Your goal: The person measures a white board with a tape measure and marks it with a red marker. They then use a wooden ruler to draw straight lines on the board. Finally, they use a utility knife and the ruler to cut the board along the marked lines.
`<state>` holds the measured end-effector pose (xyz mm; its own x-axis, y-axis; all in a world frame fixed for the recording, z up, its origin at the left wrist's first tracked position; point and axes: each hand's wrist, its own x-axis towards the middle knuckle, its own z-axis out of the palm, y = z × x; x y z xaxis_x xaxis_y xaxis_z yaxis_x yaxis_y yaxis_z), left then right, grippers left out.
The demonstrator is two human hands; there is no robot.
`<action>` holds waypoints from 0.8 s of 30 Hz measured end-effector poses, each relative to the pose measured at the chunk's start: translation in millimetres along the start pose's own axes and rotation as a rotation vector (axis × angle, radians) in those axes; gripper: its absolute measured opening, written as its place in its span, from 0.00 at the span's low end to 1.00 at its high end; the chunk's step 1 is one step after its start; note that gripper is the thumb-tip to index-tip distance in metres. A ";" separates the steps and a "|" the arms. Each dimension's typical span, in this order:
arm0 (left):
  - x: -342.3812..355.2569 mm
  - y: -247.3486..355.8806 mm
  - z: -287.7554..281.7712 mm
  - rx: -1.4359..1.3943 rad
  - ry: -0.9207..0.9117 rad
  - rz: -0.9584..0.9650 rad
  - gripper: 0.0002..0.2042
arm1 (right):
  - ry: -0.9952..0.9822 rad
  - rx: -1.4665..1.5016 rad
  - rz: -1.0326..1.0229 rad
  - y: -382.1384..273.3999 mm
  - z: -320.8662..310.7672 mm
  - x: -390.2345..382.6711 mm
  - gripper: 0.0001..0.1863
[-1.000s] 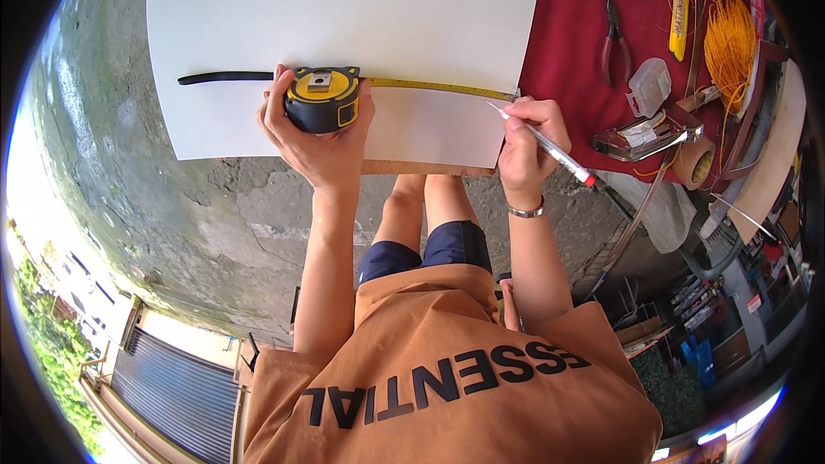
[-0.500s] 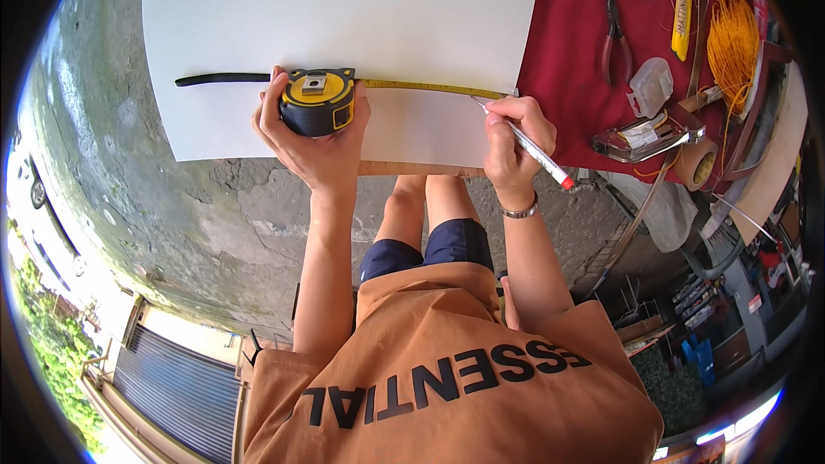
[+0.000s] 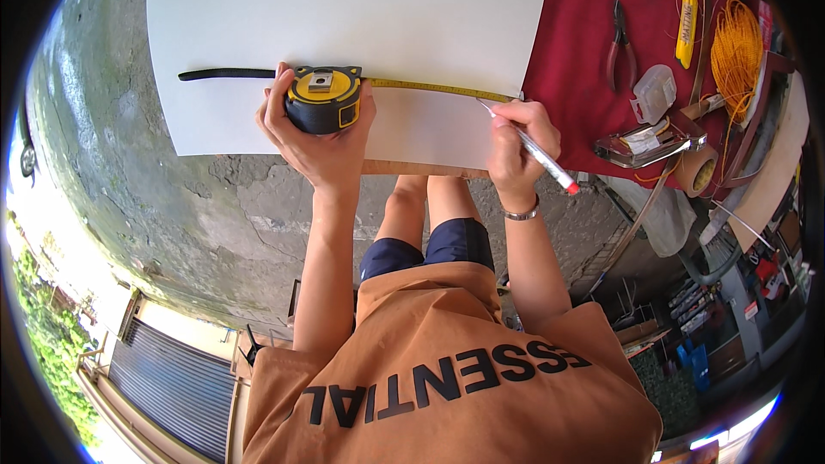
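A large white sheet lies before me, its right edge over a dark red cloth. My left hand is wrapped round a black and yellow tape measure near the sheet's front edge. From the case the yellow blade runs rightward across the sheet to its right edge, and a black strap trails off to the left. My right hand grips a white marker pen with a red end. Its thin tip points at the sheet just below the blade, near the blade's right end; contact is unclear.
On the red cloth to the right lie pliers, a yellow cutter knife, a coil of orange cord, a clear plastic box, a stapler-like metal tool and a tape roll.
The sheet, tools and both hands sit slightly further right in the picture, as if the view shifted. Both grips stay the same, and the pen tip remains near the blade.
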<state>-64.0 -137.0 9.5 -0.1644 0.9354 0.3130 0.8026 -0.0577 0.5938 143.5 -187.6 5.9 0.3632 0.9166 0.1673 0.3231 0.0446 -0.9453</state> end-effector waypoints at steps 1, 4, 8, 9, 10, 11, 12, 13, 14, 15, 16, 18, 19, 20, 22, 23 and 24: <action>-0.7 0.4 0.4 0.006 -0.003 -0.004 0.37 | 0.095 0.143 0.146 3.1 -2.0 -7.6 0.03; 0.5 -0.9 -1.0 0.009 0.004 -0.006 0.37 | 0.182 0.916 0.362 8.2 -27.5 9.5 0.06; 0.5 0.0 0.9 -0.003 0.001 -0.007 0.37 | 0.166 0.963 0.369 -3.4 -58.0 35.5 0.08; 0.5 -0.1 0.1 -0.002 0.000 -0.007 0.38 | 0.154 0.912 0.328 -5.8 -63.6 45.9 0.10; 0.4 -0.2 -0.7 -0.024 0.003 -0.032 0.38 | 0.159 0.827 0.299 -7.6 -68.4 58.0 0.11; -0.5 0.1 -0.8 -0.047 0.009 -0.056 0.38 | 0.162 0.742 0.266 -9.9 -71.1 71.6 0.13; 1.5 2.0 -0.1 -0.077 0.013 -0.075 0.38 | 0.154 0.613 0.226 -15.8 -70.9 89.4 0.16; 2.6 5.6 -2.6 -0.049 -0.015 -0.112 0.37 | 0.143 0.485 0.186 -20.7 -69.7 108.3 0.18; 3.9 9.5 -7.0 -0.022 -0.039 -0.144 0.37 | 0.073 0.370 0.071 -20.0 -69.3 126.9 0.21; 7.5 13.8 -12.5 0.003 -0.059 -0.172 0.36 | 0.030 0.281 0.016 -26.7 -65.4 148.1 0.23; 6.8 20.6 -19.4 -0.095 -0.053 -0.317 0.34 | -0.010 0.198 -0.003 -33.4 -59.7 168.8 0.22; 6.5 42.3 -40.4 -0.625 -0.011 -0.655 0.27 | -0.112 0.015 -0.051 -32.2 -49.2 215.1 0.22; 3.2 43.5 -52.6 -0.656 0.045 -0.801 0.24 | -0.181 -0.084 -0.067 -31.4 -44.2 235.5 0.23; 1.9 46.2 -65.3 -0.739 0.112 -0.935 0.22 | -0.086 0.020 -0.063 -46.4 -33.6 243.4 0.18; -9.4 35.2 -91.6 -0.658 0.115 -1.135 0.19 | -0.198 -0.144 -0.194 -39.7 -15.5 280.5 0.12; -13.0 33.4 -96.8 -0.705 0.166 -1.227 0.18 | -0.202 -0.250 -0.301 -31.4 -6.5 294.0 0.11; -23.5 20.4 -101.2 -0.754 0.130 -1.256 0.19 | -0.246 -0.428 -0.315 -9.2 6.7 314.0 0.14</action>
<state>-101.9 -195.4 89.3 -0.5943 0.4729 -0.6505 -0.3787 0.5491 0.7451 248.7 102.4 65.3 -0.0044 0.9528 0.3037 0.7252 0.2121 -0.6551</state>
